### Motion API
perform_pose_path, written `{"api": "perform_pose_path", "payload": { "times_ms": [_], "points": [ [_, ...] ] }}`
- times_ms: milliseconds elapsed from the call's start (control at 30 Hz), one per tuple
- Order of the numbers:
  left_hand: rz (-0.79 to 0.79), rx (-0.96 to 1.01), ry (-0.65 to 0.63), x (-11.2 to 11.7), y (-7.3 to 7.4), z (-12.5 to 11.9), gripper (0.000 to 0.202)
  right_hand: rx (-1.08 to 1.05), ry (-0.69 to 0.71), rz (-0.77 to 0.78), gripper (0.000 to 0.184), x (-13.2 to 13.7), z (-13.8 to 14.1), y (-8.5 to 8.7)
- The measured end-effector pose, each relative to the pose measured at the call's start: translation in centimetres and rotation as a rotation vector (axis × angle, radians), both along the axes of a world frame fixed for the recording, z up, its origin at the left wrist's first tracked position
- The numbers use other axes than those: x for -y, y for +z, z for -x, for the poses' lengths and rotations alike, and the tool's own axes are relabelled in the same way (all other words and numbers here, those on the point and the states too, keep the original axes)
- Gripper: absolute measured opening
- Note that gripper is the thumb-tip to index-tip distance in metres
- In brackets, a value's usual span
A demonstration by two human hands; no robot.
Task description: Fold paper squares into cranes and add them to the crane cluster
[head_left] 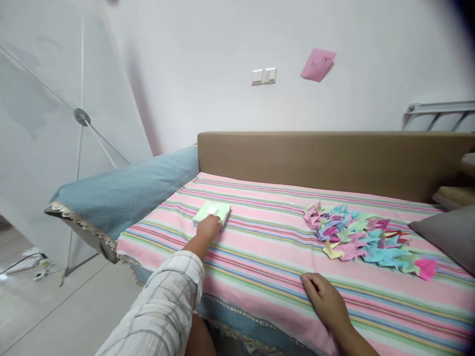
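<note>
A stack of pale green square paper sheets (202, 211) lies on the striped cloth at left centre. On top of it is a small white block (213, 210). My left hand (208, 227) reaches over the stack's near edge, its fingers closed together at the white block; the fingertips are partly hidden. My right hand (326, 299) rests on the cloth nearer to me, fingers curled in a loose fist, with nothing visible in them. Beyond it to the right lies a group of folded paper cranes (352, 232) in pink, blue, green, yellow and purple.
Pink striped cloth (267, 222) covers the sofa seat, with a brown backrest (315, 158) behind. A blue-covered armrest (133, 188) bounds the left. A grey cushion (449, 235) sits at right. Light switches (263, 76) and a pink note (318, 65) are on the wall.
</note>
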State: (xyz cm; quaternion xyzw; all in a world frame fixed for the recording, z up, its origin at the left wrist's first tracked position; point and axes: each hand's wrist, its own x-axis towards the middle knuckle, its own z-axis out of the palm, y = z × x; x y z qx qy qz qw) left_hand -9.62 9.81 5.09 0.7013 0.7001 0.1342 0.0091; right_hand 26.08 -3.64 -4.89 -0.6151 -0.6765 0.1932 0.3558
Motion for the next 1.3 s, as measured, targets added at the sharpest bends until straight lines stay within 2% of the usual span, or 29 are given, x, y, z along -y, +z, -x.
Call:
{"api": "perform_pose_path", "payload": {
  "times_ms": [233,467,567,633,800,1033,1200,1300],
  "points": [
    [0.059,-0.011,0.024,-1.0,-0.3,0.3,0.026,0.045,-0.012,0.001,0.034,-0.1,0.0,-0.3],
    [0.035,0.159,0.231,-2.3,-0.3,0.7,0.024,0.077,0.005,-0.012,0.037,-0.3,-0.2,-0.4],
    [0.025,0.258,0.280,-2.7,-0.4,1.3,0.032,0.082,0.011,-0.022,0.038,-0.4,-0.2,-0.5],
    [0.017,0.302,0.291,-3.0,-0.5,1.6,0.034,0.081,0.017,-0.022,0.038,-0.4,-0.2,-0.5],
    [0.007,0.301,0.307,-3.1,-0.4,1.6,0.017,0.079,0.021,-0.016,0.036,-0.3,-0.2,-0.6],
    [-0.114,0.215,0.298,-3.0,-1.2,0.2,0.039,0.089,0.020,-0.037,0.035,-0.3,-0.1,-0.7],
    [-0.071,0.283,0.309,-3.8,-2.0,0.2,0.037,0.108,0.018,-0.059,0.036,-0.4,0.0,-0.7],
    [-0.061,0.350,0.350,-4.2,-1.9,0.4,0.028,0.117,0.012,-0.068,0.036,-0.5,0.0,-0.7]
  ]
}}
